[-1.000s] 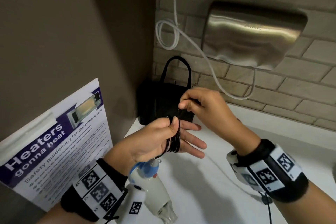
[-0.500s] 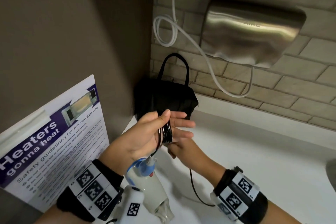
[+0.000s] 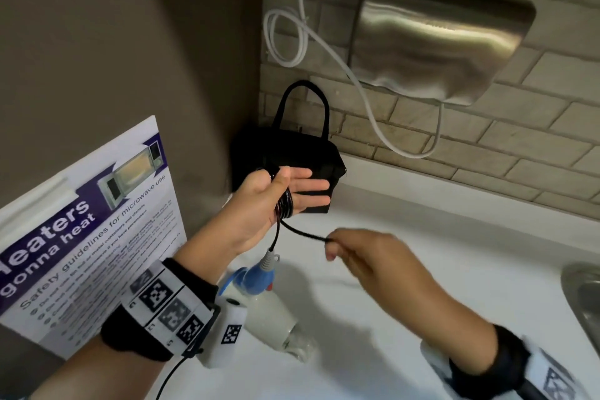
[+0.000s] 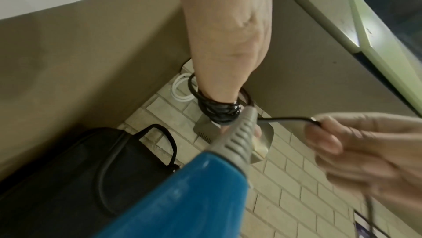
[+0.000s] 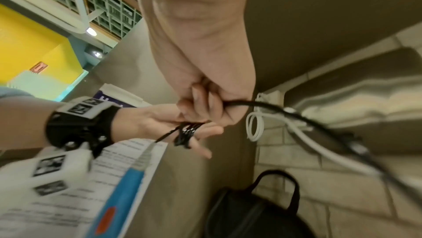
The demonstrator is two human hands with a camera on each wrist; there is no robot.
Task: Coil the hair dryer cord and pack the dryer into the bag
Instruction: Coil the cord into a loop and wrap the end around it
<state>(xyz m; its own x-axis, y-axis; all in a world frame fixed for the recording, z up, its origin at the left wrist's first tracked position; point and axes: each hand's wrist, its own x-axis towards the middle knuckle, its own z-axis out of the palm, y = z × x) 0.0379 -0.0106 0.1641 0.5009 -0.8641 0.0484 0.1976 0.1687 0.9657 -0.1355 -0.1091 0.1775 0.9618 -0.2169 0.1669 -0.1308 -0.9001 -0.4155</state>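
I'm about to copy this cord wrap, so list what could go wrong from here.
1. The cord is coiled around the straight fingers of the left hand; loops could slide off the fingertips.
2. The dryer hangs from the cord, so its weight may strain the cord's joint.
3. The right hand pinches the cord only; a slip would slacken the coil.

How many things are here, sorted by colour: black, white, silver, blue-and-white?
Black: 2, the bag and the hair dryer cord wound round the left hand and pinched by the right hand.
White: 1, the wall cable.
Silver: 1, the wall hand dryer.
Blue-and-white: 2, the hair dryer and the poster.
Total: 6
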